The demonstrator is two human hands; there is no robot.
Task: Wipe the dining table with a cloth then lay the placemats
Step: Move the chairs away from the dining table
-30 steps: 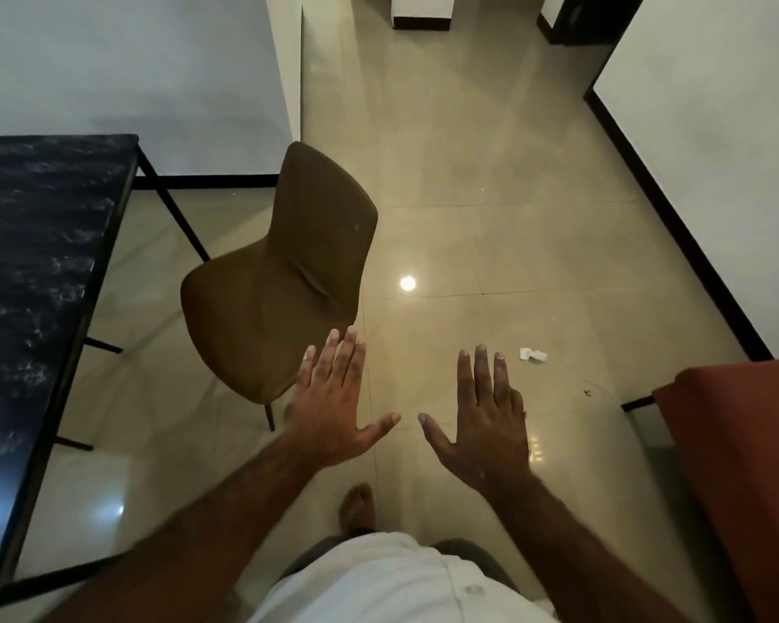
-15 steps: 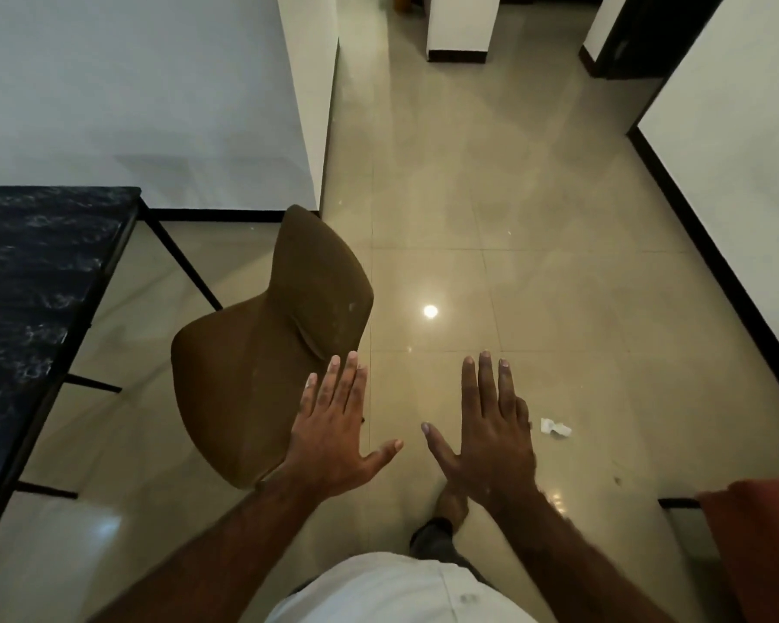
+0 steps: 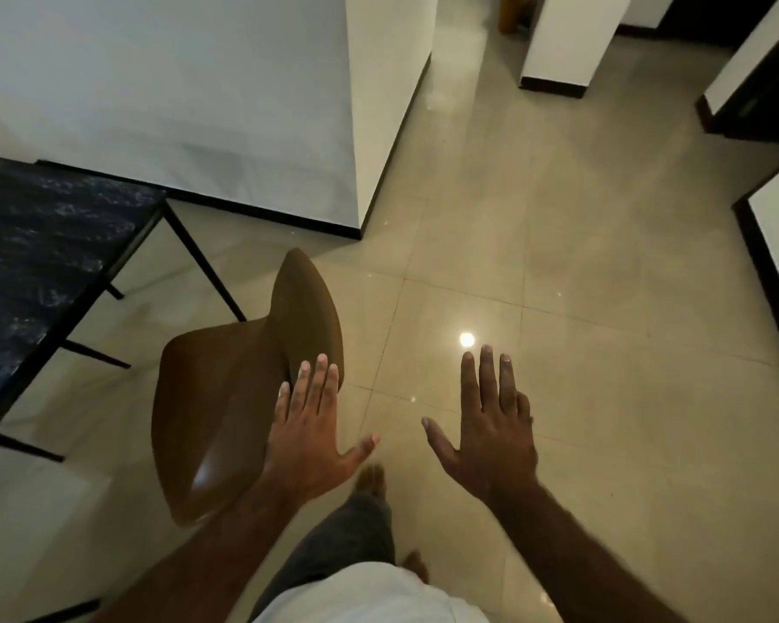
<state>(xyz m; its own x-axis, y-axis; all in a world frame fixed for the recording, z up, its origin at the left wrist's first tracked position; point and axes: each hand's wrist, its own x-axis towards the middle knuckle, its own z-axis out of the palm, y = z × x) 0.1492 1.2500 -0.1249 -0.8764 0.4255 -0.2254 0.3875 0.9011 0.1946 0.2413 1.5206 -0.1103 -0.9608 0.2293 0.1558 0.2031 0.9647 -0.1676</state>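
Near you, both hands — left hand (image 3: 309, 436), right hand (image 3: 491, 427) — are spread flat, holding nothing. Table (image 3: 41, 263) sits far left, chair (image 3: 226, 397) beside it.

Glossy beige tiled floor (image 3: 581, 272) bears a brown chair (image 3: 226, 397) beside the dark marble-topped table (image 3: 41, 249).

At nine o'clock the worktop (image 3: 41, 245) looks like dark, white-veined marble on thin black metal legs (image 3: 204, 259). The brown chair (image 3: 217, 397) at eight o'clock has a smooth, faintly shiny skin. The beige floor tiles (image 3: 558, 263) are glossy and the white walls (image 3: 176, 83) are matt.
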